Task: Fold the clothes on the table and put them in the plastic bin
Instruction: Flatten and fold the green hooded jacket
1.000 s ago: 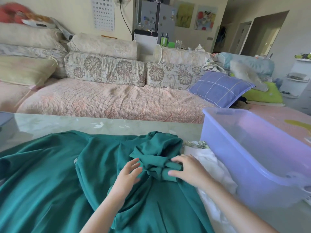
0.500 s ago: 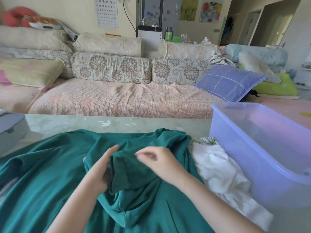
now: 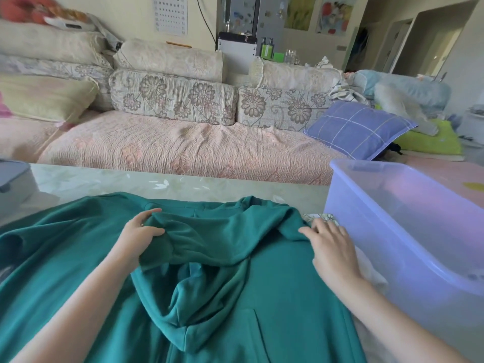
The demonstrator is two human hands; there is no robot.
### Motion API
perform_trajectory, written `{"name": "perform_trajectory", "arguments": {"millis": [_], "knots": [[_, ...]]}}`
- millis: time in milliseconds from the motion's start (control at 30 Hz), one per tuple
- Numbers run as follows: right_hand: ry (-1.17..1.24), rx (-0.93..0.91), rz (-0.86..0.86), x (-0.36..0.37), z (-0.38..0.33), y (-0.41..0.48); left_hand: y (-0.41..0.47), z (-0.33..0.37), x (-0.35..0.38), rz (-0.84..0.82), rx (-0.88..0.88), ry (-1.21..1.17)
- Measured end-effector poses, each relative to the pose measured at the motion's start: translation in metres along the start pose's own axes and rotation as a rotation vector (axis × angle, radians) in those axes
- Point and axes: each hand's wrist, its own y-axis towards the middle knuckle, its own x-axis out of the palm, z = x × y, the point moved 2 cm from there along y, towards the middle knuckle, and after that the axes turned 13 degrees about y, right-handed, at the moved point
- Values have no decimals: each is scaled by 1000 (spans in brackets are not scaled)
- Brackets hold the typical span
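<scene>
We find the hoodie (image 3: 235, 310), dark green, lying spread across the near part of the table (image 3: 157, 184). It covers most of the foreground. Its hood (image 3: 188, 305) lies turned down over the chest, opening towards us, and a front pocket (image 3: 258, 336) shows just below it.

The left hand (image 3: 140, 234) grips a raised fold at the hoodie's upper left. The fingers (image 3: 149, 213) curl over the top of the fold and the thumb closes against it from the near side. A ridge of cloth runs from this hand across to the other.

The right hand (image 3: 332, 247) lies at the hoodie's upper right edge. Its thumb rests on the green cloth, its fingers are loosely bent and point away from us. We cannot tell whether those fingers hold the edge from beneath.

A white cloth (image 3: 372, 276) lies under the right forearm, between the hoodie and the bin. The bin (image 3: 392, 179), translucent and pale violet, stands at the right end of the table, just beside the right hand; we cannot make out what it holds.

A grey box (image 3: 13, 184) stands at the table's left edge. Behind the table is a sofa (image 3: 183, 153) with a blue checked pillow (image 3: 358, 129).
</scene>
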Motion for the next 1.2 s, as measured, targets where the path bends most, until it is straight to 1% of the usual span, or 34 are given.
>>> {"name": "perform_trajectory", "arguments": {"millis": [33,100,167,200,267,333,367,400,467,500,533,567,600,633,667,700,733,767,800,833,867,933,967,1000,1033,1133,1200], "knots": [[-69,21,-15,-5,3,-3,2,-2,-1,10,15,46],[-192,86,-130,-10,3,-8,4,-5,-2,20,41,89],[-233,99,-228,-6,4,-7,5,-8,-1,37,43,99],[-226,98,-233,-7,0,-4,8,-10,0,41,44,109],[-107,23,-118,-7,-9,9,9,-10,2,42,39,114],[57,-16,-105,0,-11,23,15,-10,2,58,2,58],[151,5,-95,5,-11,27,18,-11,1,69,-27,25],[260,78,-98,10,-10,29,20,-12,-1,79,-52,2],[496,241,-36,17,-1,33,24,-13,-6,106,-56,-28],[546,255,8,19,4,34,25,-13,-8,118,-39,-45],[496,165,70,21,9,35,25,-11,-10,133,-17,-50],[388,9,123,20,11,35,26,-9,-13,161,3,-39],[276,-163,144,20,16,35,29,-7,-17,202,25,-29],[170,-323,129,20,20,34,32,-5,-21,249,42,-6],[103,-434,42,21,22,32,36,-4,-27,296,57,16],[68,-483,-114,21,22,29,39,-2,-32,336,67,62],[49,-450,-311,23,24,26,44,-2,-36,367,81,122],[57,-379,-498,24,29,24,47,-4,-38,377,82,198],[96,-286,-648,20,30,25,51,-6,-38,376,83,272],[201,-210,-697,15,29,32,51,-7,-36,371,82,345],[366,-152,-664,6,25,40,51,-8,-34,376,85,406],[726,-56,-442,-6,23,69,52,-8,-29,397,98,446],[850,7,-354,-4,25,87,51,-9,-28,402,96,438],[888,67,-322,5,28,102,52,-10,-28,408,98,428],[863,115,-334,18,30,116,54,-11,-28,408,103,426],[750,177,-451,67,41,145,59,-16,-31,410,132,467],[651,174,-519,90,45,153,61,-18,-30,414,162,489]]}}
